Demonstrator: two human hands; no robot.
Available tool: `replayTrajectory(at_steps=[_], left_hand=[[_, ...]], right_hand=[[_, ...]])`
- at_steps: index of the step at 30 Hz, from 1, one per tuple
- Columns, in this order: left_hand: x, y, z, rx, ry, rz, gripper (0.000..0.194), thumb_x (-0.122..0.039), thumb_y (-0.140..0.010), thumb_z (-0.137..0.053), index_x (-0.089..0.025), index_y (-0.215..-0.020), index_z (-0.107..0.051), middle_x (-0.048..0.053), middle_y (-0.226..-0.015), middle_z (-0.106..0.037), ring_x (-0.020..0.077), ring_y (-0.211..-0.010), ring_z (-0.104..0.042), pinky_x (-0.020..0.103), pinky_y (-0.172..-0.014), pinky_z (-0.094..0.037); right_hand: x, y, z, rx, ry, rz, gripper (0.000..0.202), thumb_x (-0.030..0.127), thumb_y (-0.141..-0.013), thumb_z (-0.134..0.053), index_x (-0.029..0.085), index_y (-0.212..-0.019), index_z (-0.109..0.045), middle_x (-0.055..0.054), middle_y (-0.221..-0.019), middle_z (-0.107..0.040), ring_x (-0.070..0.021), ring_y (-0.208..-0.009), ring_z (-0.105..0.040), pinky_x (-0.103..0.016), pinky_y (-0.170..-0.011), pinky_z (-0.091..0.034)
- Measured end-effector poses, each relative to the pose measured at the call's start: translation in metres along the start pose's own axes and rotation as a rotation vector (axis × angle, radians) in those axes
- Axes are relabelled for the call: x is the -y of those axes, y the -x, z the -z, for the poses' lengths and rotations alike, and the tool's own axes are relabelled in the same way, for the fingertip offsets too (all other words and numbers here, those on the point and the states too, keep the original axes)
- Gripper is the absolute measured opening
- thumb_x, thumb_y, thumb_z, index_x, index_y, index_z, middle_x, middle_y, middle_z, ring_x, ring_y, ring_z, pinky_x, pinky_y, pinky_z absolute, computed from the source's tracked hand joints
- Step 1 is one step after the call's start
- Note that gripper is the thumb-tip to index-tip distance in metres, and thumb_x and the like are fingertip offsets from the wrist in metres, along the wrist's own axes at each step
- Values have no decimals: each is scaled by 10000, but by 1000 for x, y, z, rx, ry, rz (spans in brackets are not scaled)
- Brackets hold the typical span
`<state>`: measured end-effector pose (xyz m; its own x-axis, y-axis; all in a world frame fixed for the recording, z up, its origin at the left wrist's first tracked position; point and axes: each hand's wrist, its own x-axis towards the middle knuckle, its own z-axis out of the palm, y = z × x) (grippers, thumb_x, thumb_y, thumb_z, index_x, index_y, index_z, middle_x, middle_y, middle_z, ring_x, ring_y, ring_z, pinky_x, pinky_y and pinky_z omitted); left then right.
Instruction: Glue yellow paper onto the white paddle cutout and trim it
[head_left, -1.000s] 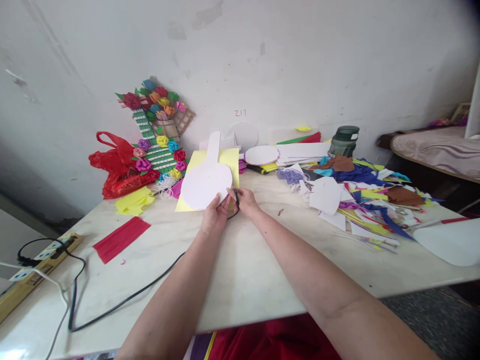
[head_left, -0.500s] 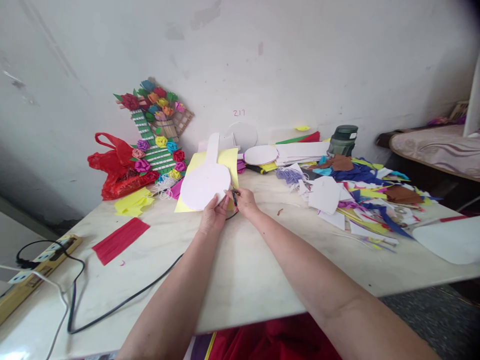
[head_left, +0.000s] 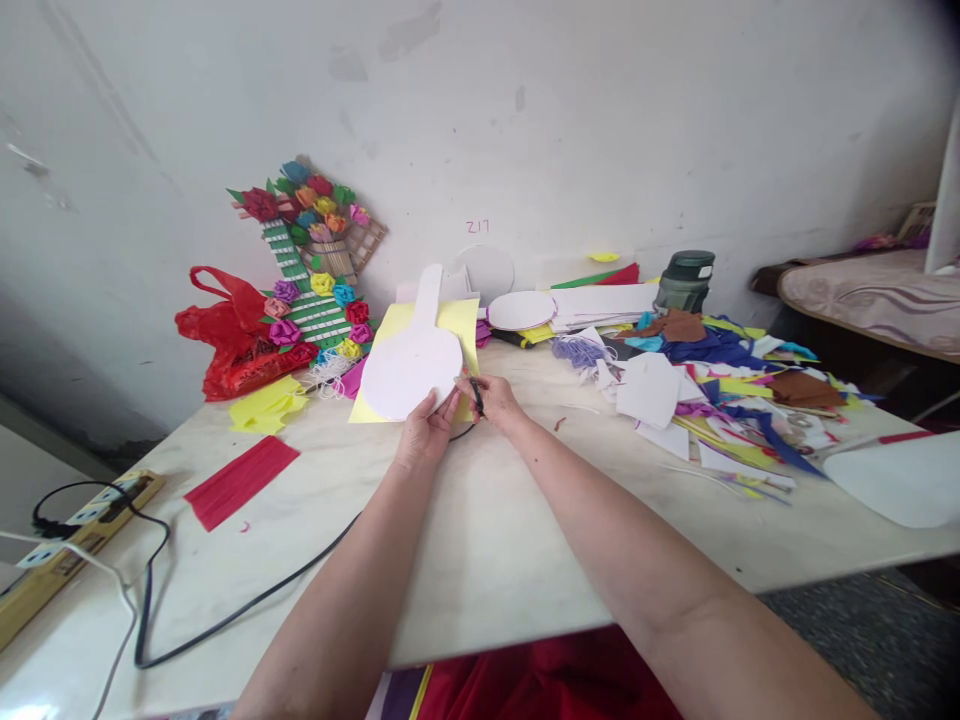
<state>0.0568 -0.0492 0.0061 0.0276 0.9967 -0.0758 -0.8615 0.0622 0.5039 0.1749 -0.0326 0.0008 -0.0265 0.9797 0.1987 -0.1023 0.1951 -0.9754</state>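
My left hand [head_left: 427,432] grips the lower edge of a white round paper cutout with a long handle [head_left: 412,370], thumb on top and fingers beneath. Under the cutout lies a yellow paper sheet [head_left: 466,325], showing around its sides. My right hand [head_left: 496,402] is closed round a small black tool with orange-red parts [head_left: 478,398], which looks like a glue gun; fingers cover much of it. The tool sits just right of the cutout's lower right edge. A black cable [head_left: 285,592] runs from the left, passes beneath my left forearm and reappears near the tool.
A power strip [head_left: 88,530] lies at the left edge, near a red crepe paper piece [head_left: 241,482]. Behind are a red plastic bag [head_left: 232,340] and a paper-flower decoration [head_left: 322,290]. At right are heaped paper scraps [head_left: 720,380] and a dark green flask [head_left: 685,283].
My right hand and the black tool have shifted slightly right, away from the cutout's edge. The cutout and yellow sheet have hardly moved, and my left hand still holds them.
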Motion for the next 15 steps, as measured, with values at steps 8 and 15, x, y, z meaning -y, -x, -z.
replayTrajectory(at_steps=[8, 15], left_hand=[[0, 3, -1, 31, -30, 23, 373, 0, -743, -481, -95, -1103, -502, 148, -1032, -622, 261, -941, -591, 300, -733, -549], [2, 1, 2, 57, -34, 40, 414, 6, -726, -503, -104, -1125, -495, 151, -1060, -611, 284, -972, -567, 307, -738, -548]], right_hand=[[7, 4, 6, 16, -7, -4, 390, 526, -630, -611, 153, -604, -500, 49, -423, -462, -60, -310, -419, -178, -320, -336], [13, 7, 8, -2, 11, -16, 393, 523, -646, -596, 147, -589, -496, 52, -402, -462, -57, -291, -415, -175, -318, -325]])
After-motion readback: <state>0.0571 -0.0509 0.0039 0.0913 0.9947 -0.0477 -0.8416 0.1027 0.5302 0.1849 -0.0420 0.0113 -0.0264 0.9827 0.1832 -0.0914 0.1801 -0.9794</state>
